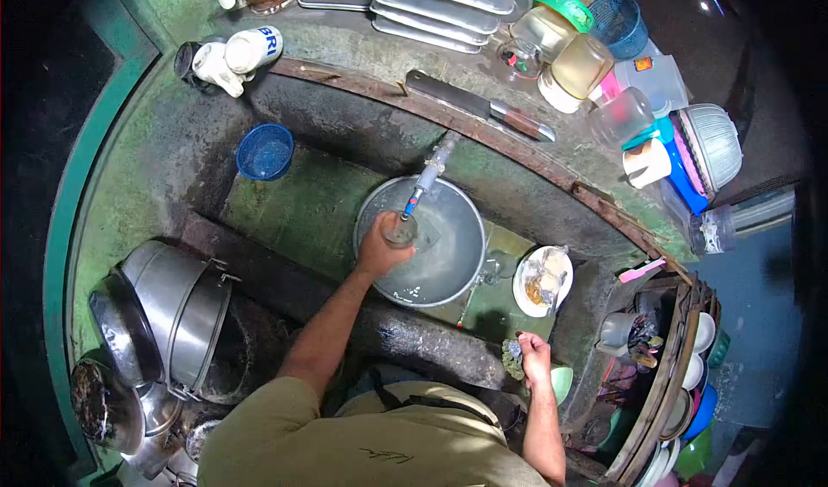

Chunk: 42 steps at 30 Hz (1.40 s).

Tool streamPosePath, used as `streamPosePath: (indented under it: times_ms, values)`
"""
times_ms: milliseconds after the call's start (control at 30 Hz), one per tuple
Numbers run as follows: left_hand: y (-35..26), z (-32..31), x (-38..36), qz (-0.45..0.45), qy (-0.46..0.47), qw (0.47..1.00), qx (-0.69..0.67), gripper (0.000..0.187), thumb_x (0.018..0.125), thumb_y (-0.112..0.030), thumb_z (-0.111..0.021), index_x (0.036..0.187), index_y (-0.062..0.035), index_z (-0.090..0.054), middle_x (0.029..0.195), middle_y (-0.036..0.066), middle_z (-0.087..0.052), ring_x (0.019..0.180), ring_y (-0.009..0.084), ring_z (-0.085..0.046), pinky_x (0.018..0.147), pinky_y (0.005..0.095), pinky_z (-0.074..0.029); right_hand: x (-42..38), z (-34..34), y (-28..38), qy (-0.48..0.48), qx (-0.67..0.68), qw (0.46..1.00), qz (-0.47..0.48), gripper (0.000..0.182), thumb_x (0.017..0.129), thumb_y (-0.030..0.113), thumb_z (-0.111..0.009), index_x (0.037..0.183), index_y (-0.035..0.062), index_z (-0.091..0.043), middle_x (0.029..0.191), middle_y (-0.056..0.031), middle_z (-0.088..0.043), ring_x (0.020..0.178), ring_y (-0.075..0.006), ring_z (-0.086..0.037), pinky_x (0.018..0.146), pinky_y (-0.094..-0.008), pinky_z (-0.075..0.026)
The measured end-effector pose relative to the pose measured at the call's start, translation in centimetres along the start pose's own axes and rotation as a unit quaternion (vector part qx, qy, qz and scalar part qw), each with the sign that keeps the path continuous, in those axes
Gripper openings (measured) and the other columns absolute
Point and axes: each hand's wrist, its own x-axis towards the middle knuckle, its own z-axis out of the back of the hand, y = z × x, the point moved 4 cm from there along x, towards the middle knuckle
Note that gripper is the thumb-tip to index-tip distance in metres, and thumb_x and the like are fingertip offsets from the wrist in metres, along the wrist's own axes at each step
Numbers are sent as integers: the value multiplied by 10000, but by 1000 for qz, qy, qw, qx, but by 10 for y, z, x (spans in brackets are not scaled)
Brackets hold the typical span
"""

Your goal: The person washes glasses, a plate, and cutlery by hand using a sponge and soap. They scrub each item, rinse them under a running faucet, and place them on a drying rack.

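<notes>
My left hand (379, 247) is wrapped round a clear glass (399, 230), held under the tap (425, 179) above a large metal basin (457, 267) of cloudy water. On the right, my right hand (536, 359) has its fingers curled at the sink's front ledge. Beside those fingers is a greenish scouring pad (513, 359); whether they grip it I cannot tell. A light green bowl (561, 384) lies just right of that hand. Clear glassware (498, 267) stands between the basin and a white plate (528, 301) with food scraps.
A blue basket (265, 151) sits at the sink's back left. Large pots (177, 314) fill the left side. Along the back ledge lie a cleaver (448, 95), metal trays (440, 8) and jars (576, 64). A wooden dish rack (664, 383) stands at the right.
</notes>
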Motion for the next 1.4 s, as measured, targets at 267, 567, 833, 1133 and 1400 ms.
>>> streamPosePath:
  times_ms: [267, 567, 833, 1133, 1400]
  values:
    - [78, 72, -10, 324, -230, 663, -635, 582, 780, -495, -639, 1167, -77, -524, 1095, 122, -586, 1009, 305, -568, 863, 468, -490, -5, 10, 5, 6, 30, 999, -13, 292, 964, 270, -529, 1026, 16, -659, 871, -21, -652, 745, -97, -568, 650, -276, -475]
    - [38, 21, -66, 324, -61, 709, -623, 541, 798, -440, -643, 1198, -100, -513, 1122, 123, -590, 982, 295, -581, 842, 449, -497, -12, 6, 40, 135, 549, 825, -24, 339, 907, 150, -512, 1216, 9, -520, 1136, -113, -607, 1043, -251, -587, 916, -390, -471]
    - [-140, -88, -114, 168, 417, 854, -261, 880, 653, 57, -740, 1402, -105, -308, 1146, 135, -557, 1029, 196, -564, 816, 369, -508, -14, -10, 124, -8, 372, 910, 184, 481, 809, 10, -665, 1229, 35, -431, 1137, -72, -510, 991, -176, -520, 898, -322, -433]
    - [-160, -162, -138, 276, 600, 692, -290, 802, 635, -53, -742, 1352, 14, -387, 1087, 132, -619, 890, 162, -630, 716, 265, -521, -68, 66, 112, 232, -145, 804, 528, 651, 761, 120, -661, 1350, -6, -416, 1313, -206, -479, 1178, -337, -488, 1012, -405, -376]
    - [-193, -241, -152, 383, 594, 616, -347, 556, 815, -141, -656, 1306, -47, -413, 1207, 156, -552, 1033, 259, -610, 862, 394, -537, -49, 84, 70, 300, 108, 878, 356, 486, 716, 21, -722, 1167, -24, -547, 1121, -90, -620, 983, -149, -588, 887, -296, -464]
